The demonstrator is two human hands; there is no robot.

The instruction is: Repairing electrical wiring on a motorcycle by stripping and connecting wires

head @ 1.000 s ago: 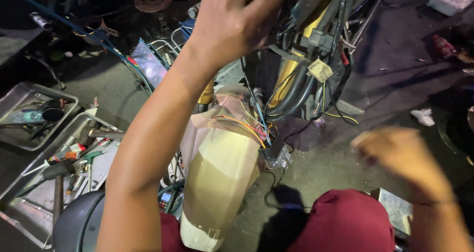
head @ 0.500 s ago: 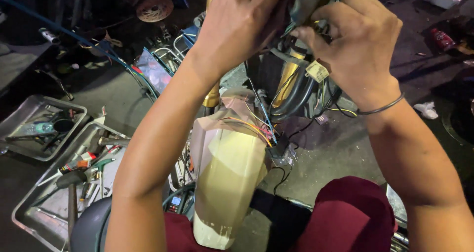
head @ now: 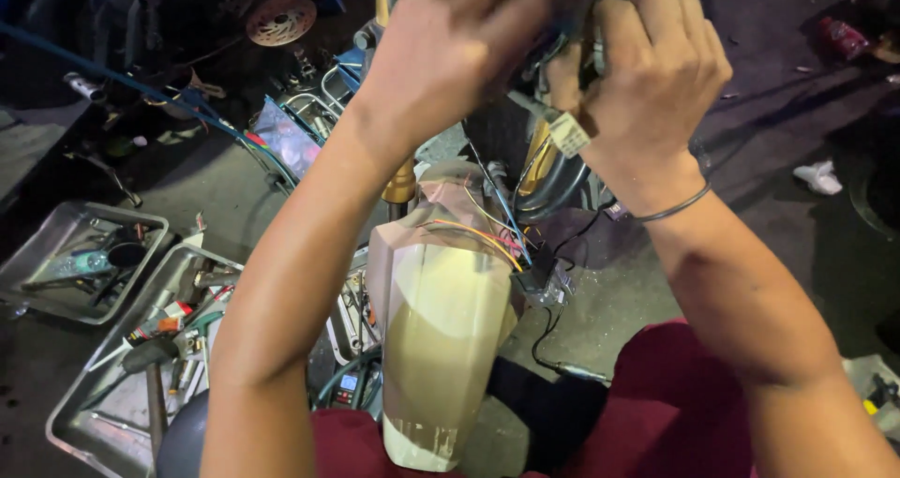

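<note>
Both hands are raised to the top of a stripped motorcycle front end. My left hand (head: 450, 52) is closed over a dark part at the top edge of the view. My right hand (head: 652, 70), with a thin bracelet on the wrist, grips the wiring bundle beside it, and a white connector (head: 569, 133) hangs just below its fingers. Coloured wires (head: 487, 234) run down from there to a black plug on the cream front fender (head: 441, 347). What each hand holds is mostly hidden by the fingers.
Two metal trays (head: 56, 295) with several hand tools lie on the dark floor at the left. A brake disc (head: 281, 19) lies at the top left beside a blue hose (head: 141, 89). Gold fork tubes (head: 401, 183) stand behind the fender. My red-clad legs (head: 684, 412) fill the bottom.
My right hand rose from low on the right up to the wiring at the top beside the left hand. The left hand stayed on the top part.
</note>
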